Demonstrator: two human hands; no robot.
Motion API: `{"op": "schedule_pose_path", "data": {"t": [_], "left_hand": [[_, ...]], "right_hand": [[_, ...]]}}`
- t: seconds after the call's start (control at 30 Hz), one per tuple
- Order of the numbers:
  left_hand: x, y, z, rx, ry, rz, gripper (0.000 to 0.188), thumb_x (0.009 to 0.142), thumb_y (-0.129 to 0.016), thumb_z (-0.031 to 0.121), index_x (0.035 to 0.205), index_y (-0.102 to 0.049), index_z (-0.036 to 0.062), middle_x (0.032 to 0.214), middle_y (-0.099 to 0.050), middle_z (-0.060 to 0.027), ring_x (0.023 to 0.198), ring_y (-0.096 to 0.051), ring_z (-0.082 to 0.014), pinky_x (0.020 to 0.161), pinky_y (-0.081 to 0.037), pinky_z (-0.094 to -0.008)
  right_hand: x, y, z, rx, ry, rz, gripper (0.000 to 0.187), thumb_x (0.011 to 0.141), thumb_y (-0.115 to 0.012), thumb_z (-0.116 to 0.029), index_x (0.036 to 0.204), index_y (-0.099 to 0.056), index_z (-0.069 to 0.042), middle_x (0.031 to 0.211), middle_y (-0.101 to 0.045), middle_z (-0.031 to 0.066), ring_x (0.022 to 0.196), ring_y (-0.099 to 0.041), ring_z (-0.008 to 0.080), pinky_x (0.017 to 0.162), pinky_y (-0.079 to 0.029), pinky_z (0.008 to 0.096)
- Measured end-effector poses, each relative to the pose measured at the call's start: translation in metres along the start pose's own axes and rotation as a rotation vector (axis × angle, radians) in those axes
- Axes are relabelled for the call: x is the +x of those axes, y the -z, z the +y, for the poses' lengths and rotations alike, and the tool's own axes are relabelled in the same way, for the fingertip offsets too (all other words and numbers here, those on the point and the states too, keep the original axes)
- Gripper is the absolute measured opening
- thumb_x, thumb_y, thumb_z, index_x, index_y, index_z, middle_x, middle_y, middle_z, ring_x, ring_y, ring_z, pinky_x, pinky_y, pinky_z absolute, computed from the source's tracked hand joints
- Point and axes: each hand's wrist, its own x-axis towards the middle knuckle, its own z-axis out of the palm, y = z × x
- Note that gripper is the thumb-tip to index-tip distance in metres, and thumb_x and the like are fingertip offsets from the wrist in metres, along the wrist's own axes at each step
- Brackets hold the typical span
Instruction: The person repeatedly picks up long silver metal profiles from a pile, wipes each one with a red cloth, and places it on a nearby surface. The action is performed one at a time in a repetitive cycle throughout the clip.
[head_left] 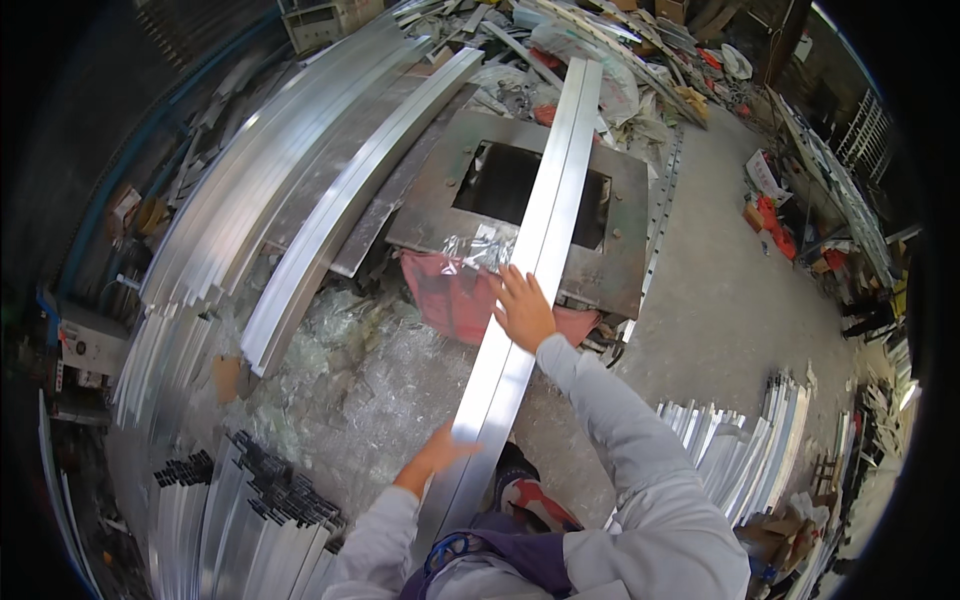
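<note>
Item 1: long silver profile [562,170], one dark seam along its length, centre of the frame, running from upper centre down to the wearer's body at lower centre; upper part laid across a metal stand [425,205] with a rectangular opening, which presumably bears its weight at a handy height

Item 2: right hand [525,318], centre, palm down on the profile, fingers spread and nearly flat, not wrapped round it; likely placed there to steady the piece near the stand's front edge

Item 3: left hand [437,455], lower centre, blurred, over the profile's left edge; whether its fingers close on the metal cannot be told; probably there to guide the nearer end

Item 4: pink-red cloth [440,300], hanging below the stand's front edge, perhaps as padding

Item 5: stacked profiles [230,200], upper left, lying side by side, seemingly for compact storage

Item 6: bundled profiles [740,440], lower right, ends roughly together, apparently grouped by kind
</note>
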Motion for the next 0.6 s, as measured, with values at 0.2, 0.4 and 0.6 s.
{"op": "schedule_pose_path", "data": {"t": [0.2, 0.4, 0.6], "left_hand": [[0.175, 0.039, 0.124, 0.014, -0.099, -0.064, 0.068, 0.078, -0.077, 0.034, 0.131, -0.052, 0.0, 0.122, -0.063, -0.0155, 0.114, -0.058, -0.0261, 0.097, -0.043, -0.0356], [0.236, 0.077, 0.108, -0.035, -0.137, 0.04, 0.06, 0.084, -0.071, 0.03, 0.129, -0.051, -0.0043, 0.117, -0.063, -0.0135, 0.106, -0.057, -0.0209, 0.093, -0.045, -0.0333], [0.151, 0.068, 0.062, 0.074, -0.12, 0.027, 0.065, 0.076, -0.079, 0.033, 0.126, -0.055, -0.0016, 0.117, -0.065, -0.0156, 0.108, -0.06, -0.022, 0.093, -0.046, -0.0336]], "right_hand": [[0.088, 0.001, 0.106, -0.085, -0.112, 0.01, 0.048, 0.095, -0.052, -0.034, 0.134, -0.049, -0.006, 0.144, -0.044, 0.0159, 0.137, -0.036, 0.0316, 0.112, -0.028, 0.0467], [0.146, -0.003, 0.11, -0.09, -0.103, -0.023, 0.05, 0.095, -0.052, -0.036, 0.136, -0.048, -0.008, 0.144, -0.043, 0.0142, 0.137, -0.035, 0.0308, 0.113, -0.027, 0.0463], [0.118, -0.01, 0.079, -0.091, -0.125, -0.007, 0.054, 0.096, -0.049, -0.041, 0.139, -0.046, -0.01, 0.149, -0.038, 0.0122, 0.14, -0.03, 0.0304, 0.114, -0.023, 0.0485]]}}
